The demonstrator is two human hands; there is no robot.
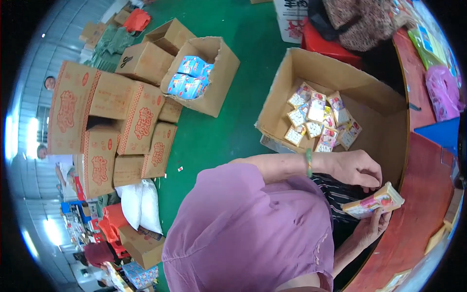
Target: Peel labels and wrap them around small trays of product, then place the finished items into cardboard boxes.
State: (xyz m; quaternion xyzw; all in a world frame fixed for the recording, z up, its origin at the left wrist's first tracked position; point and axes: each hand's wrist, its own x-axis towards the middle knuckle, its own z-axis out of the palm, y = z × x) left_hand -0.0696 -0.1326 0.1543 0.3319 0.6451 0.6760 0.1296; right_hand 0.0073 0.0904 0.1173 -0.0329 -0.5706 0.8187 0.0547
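Note:
My right hand (372, 228) holds a small stack of flat snack packets (373, 203), cream with red and pink print, from below, beside the red table (418, 219). My left hand (357, 168), with a green bangle on its wrist, curls its fingers down onto the stack's upper edge. Just beyond both hands stands a large open cardboard box (292, 73) with several of the same packets (321, 121) lying loose on its bottom. My purple sleeve fills the lower middle of the view.
On the green floor (219, 131) to the left, an open carton holds blue packets (189, 77) beside stacked printed cartons (112, 121) and white sacks (141, 204). A red stool (326, 46) and a seated person are behind the big box. Pink and green bags (440, 87) lie on the table.

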